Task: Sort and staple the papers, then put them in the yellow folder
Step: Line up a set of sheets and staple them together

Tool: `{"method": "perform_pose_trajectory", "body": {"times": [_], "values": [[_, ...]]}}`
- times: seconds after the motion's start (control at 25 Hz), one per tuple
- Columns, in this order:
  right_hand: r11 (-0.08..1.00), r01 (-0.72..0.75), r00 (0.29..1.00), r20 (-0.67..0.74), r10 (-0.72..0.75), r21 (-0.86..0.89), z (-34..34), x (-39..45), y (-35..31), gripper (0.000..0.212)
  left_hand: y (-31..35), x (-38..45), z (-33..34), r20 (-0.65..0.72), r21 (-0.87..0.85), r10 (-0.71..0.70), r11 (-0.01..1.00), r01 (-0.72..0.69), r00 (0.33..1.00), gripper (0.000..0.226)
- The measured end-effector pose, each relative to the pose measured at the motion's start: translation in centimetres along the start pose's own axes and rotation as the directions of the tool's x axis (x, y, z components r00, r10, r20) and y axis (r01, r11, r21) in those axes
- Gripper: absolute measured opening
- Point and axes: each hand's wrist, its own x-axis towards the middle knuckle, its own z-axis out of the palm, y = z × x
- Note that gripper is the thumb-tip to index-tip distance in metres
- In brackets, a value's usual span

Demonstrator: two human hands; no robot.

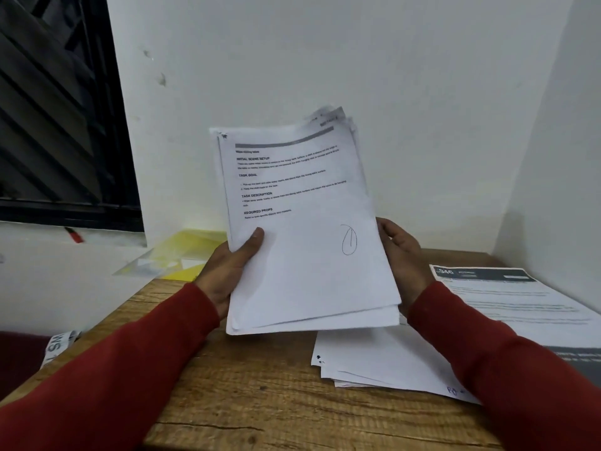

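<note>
A printed paper stack (305,229) held upright above the bench, more white sheets (383,362) lying flat below it, the yellow folder (182,252) behind at left

A worn brown wooden table (260,402) stands against a plain white wall (325,60); a dark black-framed window (58,125) sits left.

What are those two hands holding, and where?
A stack of white printed papers: left hand grips its lower left edge, right hand supports the right edge.
</note>
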Motion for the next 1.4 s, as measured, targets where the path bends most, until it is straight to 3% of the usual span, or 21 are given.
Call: {"method": "perform_pose_trajectory", "body": {"times": [0.12, 0.2, 0.36, 0.44, 0.52, 0.64, 0.76, 0.88, 1.0, 1.16, 1.28, 1.4], "values": [[0.996, -0.077, 0.996, 0.046, 0.079, -0.037, -0.2, 0.2, 0.1, 0.050, -0.1, -0.1, 0.3, -0.096, 0.079, 0.058, 0.996, -0.050, 0.994, 0.028], [0.994, -0.053, 0.999, -0.001, 0.054, -0.098, -0.5, 0.5, 0.4, 0.043, -0.1, -0.2, 0.4, -0.119, 0.112, 0.091, 0.991, -0.078, 0.989, 0.028], [0.980, -0.001, 0.990, -0.137, -0.026, -0.198, -1.6, 1.4, 0.8, 0.021, -0.5, -0.4, 0.8, -0.037, 0.117, 0.085, 0.990, -0.080, 0.996, 0.038], [0.970, 0.005, 0.982, -0.184, -0.051, -0.245, -2.4, 1.9, 0.4, 0.035, -0.6, -0.3, 0.9, -0.045, 0.112, 0.095, 0.990, -0.090, 0.994, 0.035], [0.977, 0.032, 0.963, -0.256, -0.087, -0.209, -3.5, 2.5, 0.0, 0.032, -0.6, -0.1, 0.6, -0.066, 0.102, 0.109, 0.990, -0.102, 0.992, 0.028], [0.992, 0.043, 0.901, -0.423, -0.091, -0.121, -6.1, 3.2, -0.8, 0.024, -0.5, 0.3, 0.2, -0.114, 0.103, 0.114, 0.989, -0.103, 0.987, 0.021], [0.993, 0.021, 0.784, -0.615, -0.087, -0.114, -9.3, 3.9, -1.0, 0.019, -0.5, 0.4, 0.0, -0.134, 0.077, 0.101, 0.993, -0.091, 0.986, 0.022], [0.976, -0.193, 0.725, -0.685, 0.072, -0.102, -12.5, 4.8, -0.9, 0.047, -0.3, 0.3, 0.0, -0.130, 0.070, 0.098, 0.993, -0.090, 0.987, 0.021], [0.933, -0.323, 0.802, -0.569, 0.180, -0.160, -13.1, 5.9, 0.1, 0.055, -0.3, 0.3, -0.1, -0.140, 0.085, 0.096, 0.993, -0.085, 0.985, 0.022], [0.990, -0.138, 0.888, -0.438, 0.141, 0.037, -8.9, 4.9, 0.0, 0.003, -0.3, 0.3, 0.0, -0.163, 0.098, 0.103, 0.991, -0.088, 0.981, 0.020], [0.996, -0.082, 0.966, -0.244, 0.085, 0.021, -4.5, 3.2, -0.2, 0.021, -0.3, 0.2, 0.1, -0.174, 0.120, 0.129, 0.987, -0.108, 0.976, 0.022], [0.995, -0.043, 0.990, -0.138, 0.030, -0.090, -1.8, 1.5, 0.6, 0.004, -0.2, -0.1, 0.4, -0.168, 0.109, 0.155, 0.984, -0.138, 0.974, 0.020]]}}
